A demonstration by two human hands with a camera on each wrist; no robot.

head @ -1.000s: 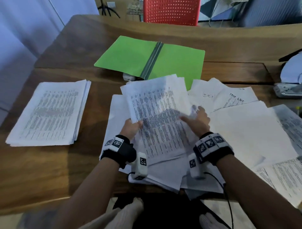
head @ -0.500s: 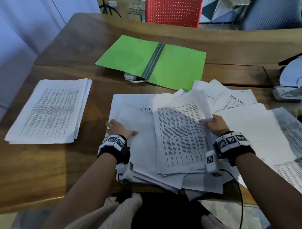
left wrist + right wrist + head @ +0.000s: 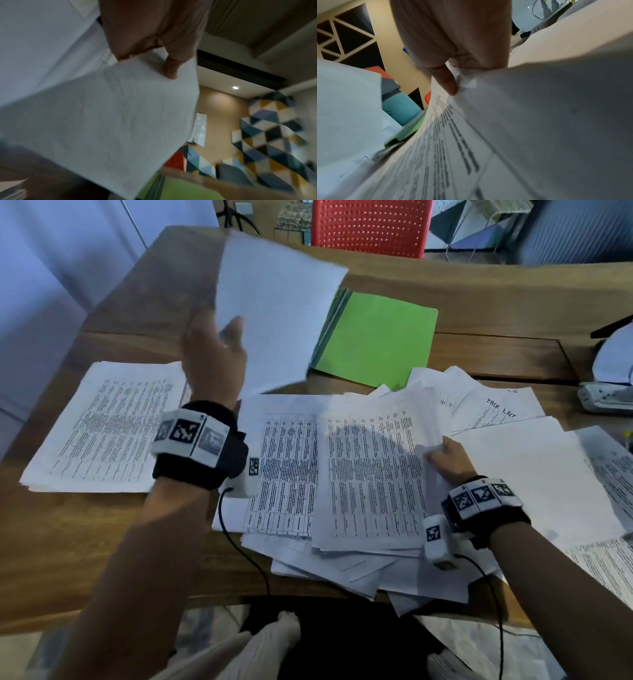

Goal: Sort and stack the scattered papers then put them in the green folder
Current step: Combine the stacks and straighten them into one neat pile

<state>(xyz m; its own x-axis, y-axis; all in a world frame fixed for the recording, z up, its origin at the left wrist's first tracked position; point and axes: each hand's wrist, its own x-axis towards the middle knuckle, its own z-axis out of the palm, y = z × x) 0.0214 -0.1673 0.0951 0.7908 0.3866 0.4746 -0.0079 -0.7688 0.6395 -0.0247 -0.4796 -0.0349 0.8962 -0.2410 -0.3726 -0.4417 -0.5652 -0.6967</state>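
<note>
My left hand (image 3: pixel 219 344) is raised above the table and pinches a white sheet (image 3: pixel 274 313) by its lower edge, blank side toward me; the thumb (image 3: pixel 170 67) lies on the sheet (image 3: pixel 111 128). My right hand (image 3: pixel 445 457) grips the right edge of a printed bundle (image 3: pixel 373 474) on top of the scattered papers (image 3: pixel 342 563) at the table's front, thumb (image 3: pixel 447 82) over the bundle's edge (image 3: pixel 471 135). The open green folder (image 3: pixel 380 337) lies behind them, its left half hidden by the lifted sheet. A neat stack of printed papers (image 3: pixel 102 426) lies at the left.
More loose sheets (image 3: pixel 534 474) spread to the right, one handwritten sheet (image 3: pixel 496 409) among them. A white device (image 3: pixel 606 392) sits at the right edge of the wooden table (image 3: pixel 85 559). A red chair (image 3: pixel 370 224) stands behind the table.
My left hand has lifted a white sheet off the pile and raised it up and to the left. My right hand still holds the printed bundle's right edge.
</note>
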